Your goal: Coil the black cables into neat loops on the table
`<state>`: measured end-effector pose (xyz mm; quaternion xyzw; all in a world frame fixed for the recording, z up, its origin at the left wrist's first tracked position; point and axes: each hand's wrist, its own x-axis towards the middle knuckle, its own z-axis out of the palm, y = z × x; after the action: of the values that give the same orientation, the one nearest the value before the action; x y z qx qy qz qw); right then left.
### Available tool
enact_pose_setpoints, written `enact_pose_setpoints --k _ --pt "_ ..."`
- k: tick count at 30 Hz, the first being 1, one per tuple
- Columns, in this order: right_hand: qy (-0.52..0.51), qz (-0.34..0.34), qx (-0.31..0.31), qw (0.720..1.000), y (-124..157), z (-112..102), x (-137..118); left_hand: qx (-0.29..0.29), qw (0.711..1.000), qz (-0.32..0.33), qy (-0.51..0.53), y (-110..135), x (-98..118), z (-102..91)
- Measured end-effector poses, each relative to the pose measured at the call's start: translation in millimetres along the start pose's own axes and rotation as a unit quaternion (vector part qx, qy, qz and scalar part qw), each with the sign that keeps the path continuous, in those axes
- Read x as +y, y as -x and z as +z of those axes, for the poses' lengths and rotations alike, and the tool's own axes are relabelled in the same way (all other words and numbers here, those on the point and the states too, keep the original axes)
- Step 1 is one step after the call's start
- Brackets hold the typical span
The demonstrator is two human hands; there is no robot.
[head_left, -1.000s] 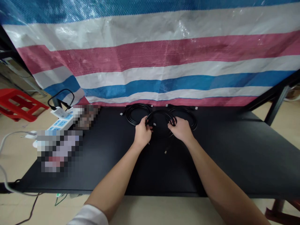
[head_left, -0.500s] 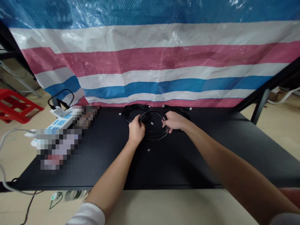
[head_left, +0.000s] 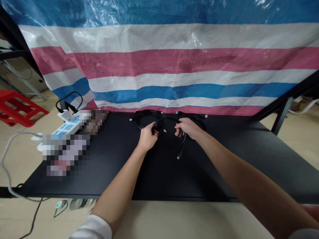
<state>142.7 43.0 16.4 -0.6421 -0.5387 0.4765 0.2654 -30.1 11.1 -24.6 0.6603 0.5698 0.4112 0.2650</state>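
The left hand and right hand both hold closed on one black cable, over the dark table.

Count: 2 hands, L hand & R hand, both on 1 black cable. 3 black cables in total on the table: the held one + 2 coils, L coil & R coil. 1 white power strip w/ 1 charger plugged in. 2 pixelated patches, patch A & patch B, contents can't tell. 1 striped tarp: 2 blue, 2 pink, 3 white bands approx. 1 red plastic stool on floor. 2 sleeve cuffs.
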Motion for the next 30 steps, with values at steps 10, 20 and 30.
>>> enact_pose_setpoints --k 10,20,30 --pt "-0.194 -0.118 -0.217 0.949 16.0 -20.8 5.4 0.093 0.986 0.134 -0.027 -0.5 -9.1 -1.6" --pt "-0.247 -0.108 -0.273 0.923 34.9 -18.9 2.9 0.043 0.995 0.088 0.01 5.8 -2.3 2.6" --pt "-0.208 -0.018 -0.2 0.957 28.4 -13.9 -0.7 0.039 0.994 0.095 -0.021 2.7 -8.1 4.2"
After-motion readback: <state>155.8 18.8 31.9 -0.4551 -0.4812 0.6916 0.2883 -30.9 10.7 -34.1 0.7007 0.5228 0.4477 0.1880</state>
